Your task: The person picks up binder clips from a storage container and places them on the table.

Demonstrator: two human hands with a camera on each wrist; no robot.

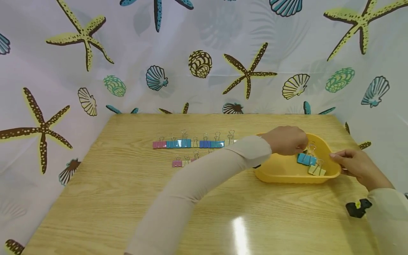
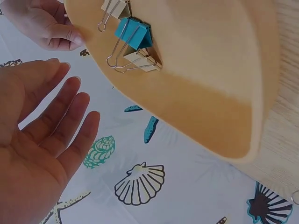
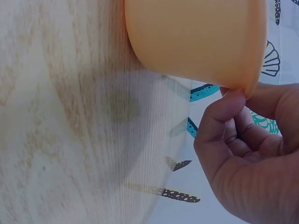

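My right hand [image 1: 358,166] pinches the right end of the yellow plastic tub [image 1: 280,180] at its rim. In the right wrist view, the right thumb and forefinger [image 3: 229,105] meet at that rim. Over the tub's far side hangs my left hand [image 1: 285,140], and the left wrist view shows its fingers [image 2: 70,121] loosely spread with nothing between them. Inside the tub lie a blue binder clip [image 1: 307,159] and a pale yellow binder clip [image 1: 317,170]. A second pale clip [image 2: 145,60] rests against the blue one, mostly hidden by the left hand in the head view.
Left of the tub, a row of coloured binder clips [image 1: 178,143] stands on the wooden table [image 1: 127,202]. A shorter row [image 1: 177,163] sits nearer, partly covered by the left sleeve [image 1: 204,180]. A shell-patterned cloth [image 1: 178,46] hangs behind the table and along its sides.
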